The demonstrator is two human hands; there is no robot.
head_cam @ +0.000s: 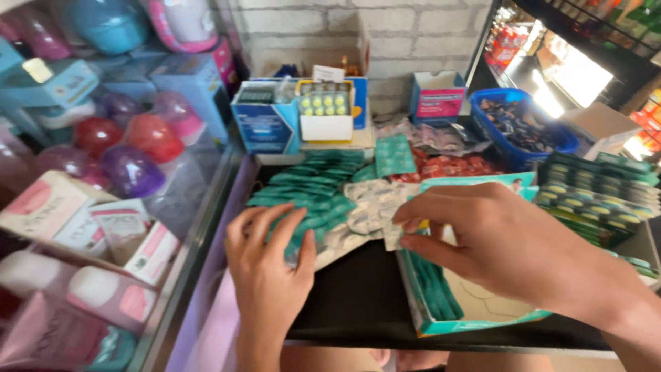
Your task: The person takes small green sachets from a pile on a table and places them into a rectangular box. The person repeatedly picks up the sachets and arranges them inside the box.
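Shop shelves crowd a black desk [358, 296]. Left hand [265, 269] lies with fingers spread on green strips [310, 189], steadying them. Right hand [506, 244] pinches a silver strip [372, 207] just above a teal box [441, 303], likely sorting.

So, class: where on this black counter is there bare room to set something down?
Bare black counter shows between the left hand and the open box. Behind it, green strips and silver strips crowd it.
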